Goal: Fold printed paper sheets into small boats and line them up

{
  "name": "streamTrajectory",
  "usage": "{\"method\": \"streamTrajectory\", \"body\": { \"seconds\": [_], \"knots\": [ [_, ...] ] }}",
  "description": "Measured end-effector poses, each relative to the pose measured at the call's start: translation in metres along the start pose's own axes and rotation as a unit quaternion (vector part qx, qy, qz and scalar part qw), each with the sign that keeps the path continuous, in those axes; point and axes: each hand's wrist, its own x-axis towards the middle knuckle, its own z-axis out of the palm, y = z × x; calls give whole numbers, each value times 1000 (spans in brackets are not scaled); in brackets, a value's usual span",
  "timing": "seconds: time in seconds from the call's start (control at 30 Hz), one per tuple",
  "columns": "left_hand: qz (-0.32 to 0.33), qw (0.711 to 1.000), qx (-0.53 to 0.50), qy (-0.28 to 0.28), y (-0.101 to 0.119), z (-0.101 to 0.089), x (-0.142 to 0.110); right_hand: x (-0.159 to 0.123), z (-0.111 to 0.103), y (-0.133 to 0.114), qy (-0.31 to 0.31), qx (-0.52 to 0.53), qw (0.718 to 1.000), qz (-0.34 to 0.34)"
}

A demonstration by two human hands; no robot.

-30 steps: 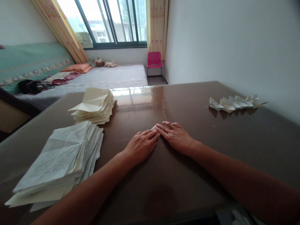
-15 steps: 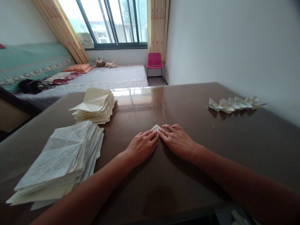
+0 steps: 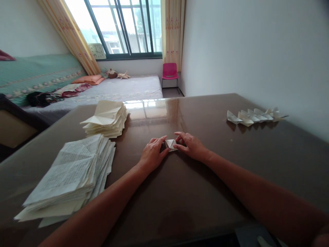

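The folded paper, apparently pinched at its sides by left hand and right hand, is best kept flat while creases are pressed evenly.

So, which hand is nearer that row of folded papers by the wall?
Right. The right hand is on the side of the small folded paper facing the row; the left hand is on its far side.

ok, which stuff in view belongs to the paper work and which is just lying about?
Likely part of it:
- small folded paper, between left hand and right hand
- printed stack
- cream stack
- row of folded pieces

Apparently just lying about:
- pink chair
- clock
- orange pillows
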Motion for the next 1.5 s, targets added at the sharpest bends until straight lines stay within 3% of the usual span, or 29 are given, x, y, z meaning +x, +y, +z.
{"method": "streamTrajectory", "body": {
  "seconds": [0.2, 0.4, 0.63, 0.87, 1.07, 1.5],
  "knots": [
    [27, 993, -109, -18, 5, 1, -2, -1, 1, -3, 9, 90, 996, 0],
    [37, 971, -237, 8, 8, 0, -2, 2, -4, -4, 10, 212, 977, 38],
    [34, 982, -171, 79, 12, -4, 2, 0, -6, -4, 74, 103, 992, -22],
    [52, 984, -145, 91, 7, -2, 5, -4, -9, -13, 88, 73, 988, -100],
    [31, 982, -161, 94, 6, -2, 5, -3, -11, -12, 89, 44, 990, -100],
    [-30, 981, -172, 87, 2, -4, 4, 3, -13, -1, 69, 125, 988, -54]
  ]
}}
